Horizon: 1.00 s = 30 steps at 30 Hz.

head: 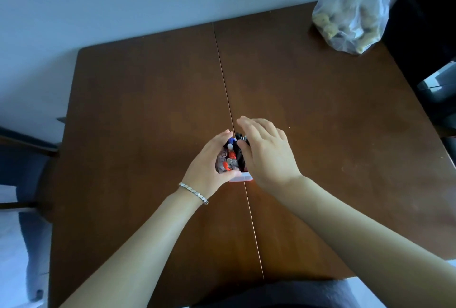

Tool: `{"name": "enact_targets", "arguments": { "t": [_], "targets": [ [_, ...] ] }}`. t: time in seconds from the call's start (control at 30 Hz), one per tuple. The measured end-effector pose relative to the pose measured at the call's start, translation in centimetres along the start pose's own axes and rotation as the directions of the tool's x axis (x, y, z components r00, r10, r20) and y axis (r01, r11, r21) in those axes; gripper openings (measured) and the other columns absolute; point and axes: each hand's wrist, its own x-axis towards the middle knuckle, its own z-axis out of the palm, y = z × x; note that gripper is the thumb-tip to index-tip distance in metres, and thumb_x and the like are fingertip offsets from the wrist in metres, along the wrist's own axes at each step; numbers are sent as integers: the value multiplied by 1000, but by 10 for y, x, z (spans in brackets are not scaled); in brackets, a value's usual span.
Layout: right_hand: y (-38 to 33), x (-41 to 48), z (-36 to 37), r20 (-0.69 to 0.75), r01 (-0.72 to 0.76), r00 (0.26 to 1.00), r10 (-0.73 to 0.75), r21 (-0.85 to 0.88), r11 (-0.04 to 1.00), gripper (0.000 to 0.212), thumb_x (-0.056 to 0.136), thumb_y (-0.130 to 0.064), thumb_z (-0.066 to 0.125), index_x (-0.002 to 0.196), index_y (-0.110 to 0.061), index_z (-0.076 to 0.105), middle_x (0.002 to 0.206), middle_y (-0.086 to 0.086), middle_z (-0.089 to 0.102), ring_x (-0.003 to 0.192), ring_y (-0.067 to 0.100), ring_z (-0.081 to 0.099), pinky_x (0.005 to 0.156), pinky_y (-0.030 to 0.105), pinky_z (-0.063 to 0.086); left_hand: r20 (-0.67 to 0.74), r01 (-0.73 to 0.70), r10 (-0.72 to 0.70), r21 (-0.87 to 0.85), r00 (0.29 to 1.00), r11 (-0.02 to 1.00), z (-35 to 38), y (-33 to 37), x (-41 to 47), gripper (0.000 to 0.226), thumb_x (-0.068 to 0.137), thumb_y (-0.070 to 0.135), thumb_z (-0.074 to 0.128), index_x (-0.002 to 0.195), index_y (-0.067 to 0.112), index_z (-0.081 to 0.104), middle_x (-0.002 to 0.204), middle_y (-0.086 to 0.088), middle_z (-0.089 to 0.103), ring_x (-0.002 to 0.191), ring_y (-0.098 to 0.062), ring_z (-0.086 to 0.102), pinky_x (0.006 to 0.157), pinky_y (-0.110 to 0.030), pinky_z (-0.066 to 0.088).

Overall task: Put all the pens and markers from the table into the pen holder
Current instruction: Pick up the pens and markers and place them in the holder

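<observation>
A small pen holder (240, 179) with a white and red base stands near the middle of the brown table (138, 100). Several pens and markers (230, 157) with red, blue, black and silver tops stand packed inside it. My left hand (209, 164) cups the holder's left side, with the thumb along its near edge. My right hand (266, 152) lies over the right side, fingers stretched flat above the black pen tops. Most of the holder's body is hidden between my hands. No loose pens show on the table.
A clear plastic bag (350, 16) with lumpy greenish contents sits at the far right corner. A seam (225, 81) runs down the table's middle. Dark chairs stand at the left (27, 150) and right edges (439, 90). A pale wall lies behind.
</observation>
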Motion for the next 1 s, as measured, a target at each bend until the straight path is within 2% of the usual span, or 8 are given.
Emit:
{"name": "enact_targets", "arguments": {
  "t": [0.13,0.2,0.27,0.43,0.6,0.7,0.83,1.0],
  "targets": [
    [21,-11,24,204,89,976,-72,-76,993,57,95,-40,20,130,-6,48,138,11,51,130,30,45,99,47,43,-149,-47,35,-80,988,996,2,8,3,64,64,17,81,121,14,52,123,-1,58,109,-8,51,95,-25,46],
    [35,-27,31,221,68,973,-67,2,998,73,91,-56,6,142,-9,26,152,4,25,141,21,24,111,40,26,-118,-72,63,-71,991,995,4,13,5,67,64,19,81,124,13,51,128,-4,55,116,-14,51,98,-31,44],
    [41,-41,29,182,37,982,-49,69,997,74,90,-59,15,145,-9,12,151,0,8,143,15,9,114,37,16,-62,-124,121,-42,991,991,7,12,8,82,61,26,82,132,10,42,139,-9,47,128,-21,42,104,-34,37],
    [46,-53,31,-35,124,992,-124,11,992,59,95,-46,25,138,-6,23,148,10,24,140,20,16,116,38,18,104,-18,25,-70,994,997,7,-5,5,113,58,19,85,138,34,7,154,5,12,138,-18,27,110,-40,33],
    [34,-24,39,150,28,989,-9,-128,991,81,86,-65,7,144,-8,10,152,6,8,141,17,0,116,40,8,157,34,-29,-31,987,999,11,-2,9,111,65,22,82,142,29,3,151,2,25,133,-17,37,101,-28,39],
    [34,-17,27,298,13,954,-24,41,999,86,81,-72,12,146,-16,2,153,-5,-7,142,11,-9,117,35,2,143,75,-54,-148,988,986,13,2,13,111,60,24,84,141,29,10,146,3,32,130,-12,38,106,-26,35],
    [42,-14,2,375,-313,914,153,414,855,60,93,-38,43,144,-27,14,140,-13,32,128,6,38,105,27,33,72,122,-109,-220,991,968,9,-1,7,108,54,22,86,139,30,20,136,4,42,124,-10,43,106,-32,38],
    [72,6,9,507,-497,787,351,184,848,26,91,-28,50,116,-21,56,107,-1,63,100,17,58,82,28,44,-148,173,-222,-289,964,942,-29,-18,1,93,52,19,87,130,22,36,122,6,49,108,-7,51,92,-23,45]
  ]
}}
